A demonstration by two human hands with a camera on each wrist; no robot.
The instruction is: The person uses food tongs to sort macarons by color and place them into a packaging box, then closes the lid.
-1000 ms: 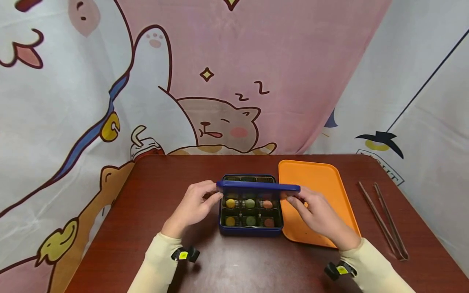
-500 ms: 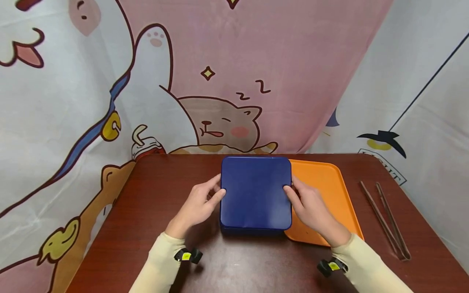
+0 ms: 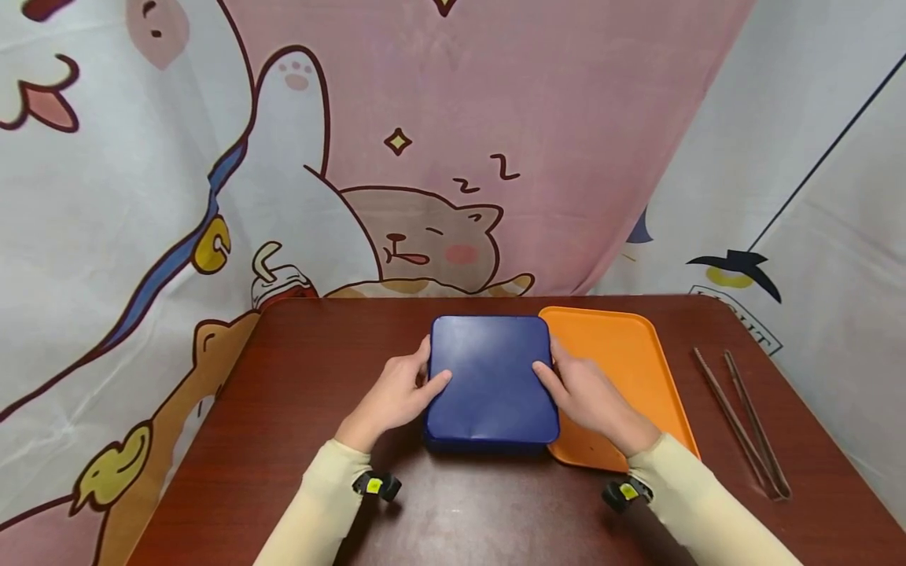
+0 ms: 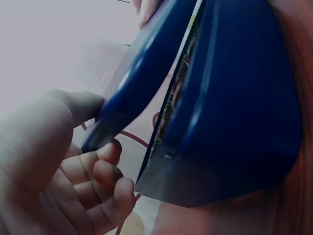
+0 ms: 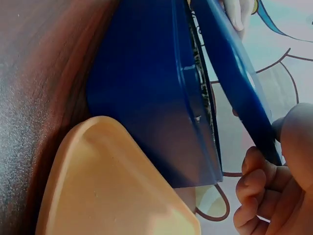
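Both hands hold a dark blue square lid (image 3: 488,377) above a blue tin box (image 3: 488,447). The left hand (image 3: 396,393) grips the lid's left edge, thumb on top and fingers curled below. On the opposite edge, the right hand (image 3: 591,397) pinches it the same way. From above, the lid hides the inside of the tin. In the wrist views, the lid (image 4: 139,68) tilts away from the box (image 5: 142,98), leaving a narrow gap that is wider at the near side. Part of the insert shows at the opening.
An orange tray (image 3: 616,369) lies close against the tin's right side. Farther right are metal tongs (image 3: 730,414) on the brown table (image 3: 311,362). Behind the table hangs a printed cartoon cloth (image 3: 566,157).
The lid, earlier raised steeply with small round yellow, green and reddish pieces showing in the tin, has swung down flat over it. It has since dropped lower and shifted slightly left with both hands.
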